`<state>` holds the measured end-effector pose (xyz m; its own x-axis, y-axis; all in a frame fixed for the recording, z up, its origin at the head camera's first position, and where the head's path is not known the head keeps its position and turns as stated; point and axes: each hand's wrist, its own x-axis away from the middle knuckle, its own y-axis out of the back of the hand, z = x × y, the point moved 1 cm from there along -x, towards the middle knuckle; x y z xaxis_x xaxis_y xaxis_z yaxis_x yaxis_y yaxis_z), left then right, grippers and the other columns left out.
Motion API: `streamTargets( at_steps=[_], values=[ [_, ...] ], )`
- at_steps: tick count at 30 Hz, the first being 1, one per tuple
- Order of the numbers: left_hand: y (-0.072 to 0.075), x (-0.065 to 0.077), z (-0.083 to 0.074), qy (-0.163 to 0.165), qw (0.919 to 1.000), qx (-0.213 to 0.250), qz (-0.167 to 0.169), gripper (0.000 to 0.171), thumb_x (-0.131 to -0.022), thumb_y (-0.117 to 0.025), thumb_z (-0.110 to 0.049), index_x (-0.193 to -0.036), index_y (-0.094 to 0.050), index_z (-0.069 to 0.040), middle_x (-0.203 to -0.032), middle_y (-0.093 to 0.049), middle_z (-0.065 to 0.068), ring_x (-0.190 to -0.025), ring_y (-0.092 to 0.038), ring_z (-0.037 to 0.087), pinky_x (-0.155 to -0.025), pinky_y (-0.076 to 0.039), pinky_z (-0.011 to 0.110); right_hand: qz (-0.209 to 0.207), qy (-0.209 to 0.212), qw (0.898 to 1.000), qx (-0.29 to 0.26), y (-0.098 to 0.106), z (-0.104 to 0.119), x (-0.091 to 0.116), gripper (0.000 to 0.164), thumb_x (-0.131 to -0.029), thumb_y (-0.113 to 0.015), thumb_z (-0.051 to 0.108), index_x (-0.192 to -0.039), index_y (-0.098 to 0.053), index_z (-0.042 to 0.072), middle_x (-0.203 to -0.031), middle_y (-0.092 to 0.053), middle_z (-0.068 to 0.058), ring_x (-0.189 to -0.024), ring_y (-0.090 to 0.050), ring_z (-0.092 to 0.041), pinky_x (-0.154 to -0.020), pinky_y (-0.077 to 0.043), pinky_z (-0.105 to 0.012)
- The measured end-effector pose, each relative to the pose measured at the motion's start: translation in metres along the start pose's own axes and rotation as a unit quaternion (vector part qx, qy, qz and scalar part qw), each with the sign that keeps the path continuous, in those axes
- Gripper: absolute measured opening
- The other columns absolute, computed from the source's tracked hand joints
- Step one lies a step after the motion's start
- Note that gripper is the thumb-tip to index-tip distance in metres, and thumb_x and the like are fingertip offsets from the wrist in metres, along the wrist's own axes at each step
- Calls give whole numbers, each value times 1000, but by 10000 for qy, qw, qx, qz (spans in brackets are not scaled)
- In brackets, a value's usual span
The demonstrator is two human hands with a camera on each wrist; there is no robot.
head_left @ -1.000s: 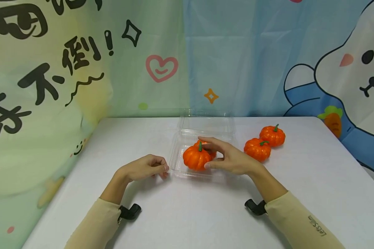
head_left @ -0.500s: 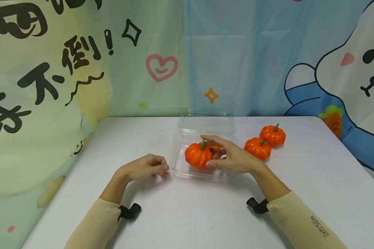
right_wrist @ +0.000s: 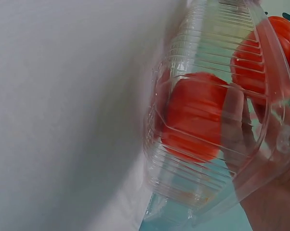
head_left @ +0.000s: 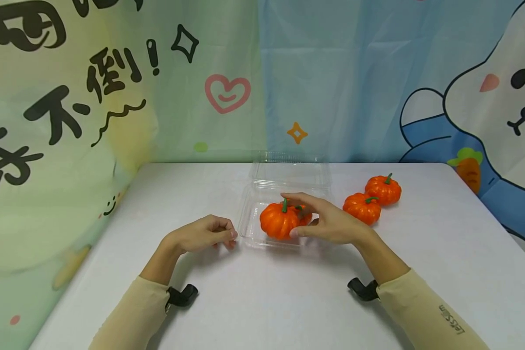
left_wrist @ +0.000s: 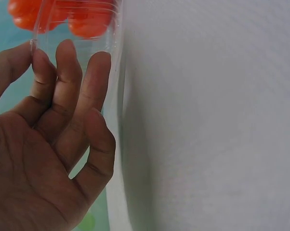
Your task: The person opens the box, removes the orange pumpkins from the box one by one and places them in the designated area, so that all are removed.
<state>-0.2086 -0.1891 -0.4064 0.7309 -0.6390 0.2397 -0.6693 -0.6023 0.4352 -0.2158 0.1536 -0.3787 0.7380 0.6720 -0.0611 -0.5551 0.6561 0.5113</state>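
Observation:
A clear plastic clamshell container lies with its lid raised at the back, and two orange toy pumpkins are at its base. My right hand grips the front pumpkin, thumb low on its right side and index finger behind the green stem. Partly hidden behind those fingers is the second pumpkin. In the right wrist view, one pumpkin shows through the ribbed wall beside my fingers. My left hand pinches the container's near-left rim between thumb and index fingertip, other fingers loosely bent.
Two more orange pumpkins, a nearer one and a farther one, sit close together right of the container. The white table ends at a printed cloth backdrop behind.
My right hand has shifted slightly right with the front pumpkin, which rose a little and then came lower. More of the rear pumpkin now shows on the right. The left hand stays put.

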Motion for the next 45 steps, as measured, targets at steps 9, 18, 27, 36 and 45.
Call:
streamTargets(
  at_steps=[9, 18, 27, 36, 45],
  values=[
    [-1, 0, -1, 3, 10000, -9, -16, 23, -104, -57, -23, -101, -67, -3, -98, -74, 14, -97, -69, 27, -85, -49, 41, -55, 43, 9998, -198, 5, 4, 7, 78, -90, -81, 20, -156, -41, 33, -151, -49, -3, -131, -55, -38, -94, -57, -41],
    [-1, 0, 1, -2, 10000, -11, -19, 23, -104, -57, -24, -101, -67, -3, -97, -74, 12, -96, -69, 25, -84, -49, 41, -84, 84, 9989, -446, 9, 6, 11, 69, -88, -83, 16, -149, -50, 22, -146, -52, -4, -122, -60, -30, -95, -56, -34],
    [-1, -1, 2, -39, 10000, 31, -20, 23, -104, -57, -23, -101, -67, -3, -97, -74, 13, -96, -69, 26, -83, -49, 40, -195, 277, 9989, -323, 16, 8, 14, 63, -88, -82, 11, -144, -55, 19, -147, -51, -2, -128, -55, -33, -97, -55, -33],
    [-1, 0, 1, -61, 10000, -2, -15, 24, -104, -57, -23, -101, -67, -2, -98, -74, 14, -96, -70, 26, -83, -49, 41, -409, 352, 9985, -96, 27, 6, 22, 64, -87, -83, 12, -144, -55, 19, -150, -51, -2, -129, -56, -32, -97, -55, -34],
    [0, 0, -1, -28, 10000, 22, -2, 23, -104, -58, -23, -100, -67, -2, -97, -74, 14, -96, -69, 26, -83, -49, 41, -671, 341, 9970, 157, 38, -2, 32, 63, -87, -83, 12, -144, -55, 17, -148, -52, -3, -128, -57, -33, -95, -56, -36]
  ],
)
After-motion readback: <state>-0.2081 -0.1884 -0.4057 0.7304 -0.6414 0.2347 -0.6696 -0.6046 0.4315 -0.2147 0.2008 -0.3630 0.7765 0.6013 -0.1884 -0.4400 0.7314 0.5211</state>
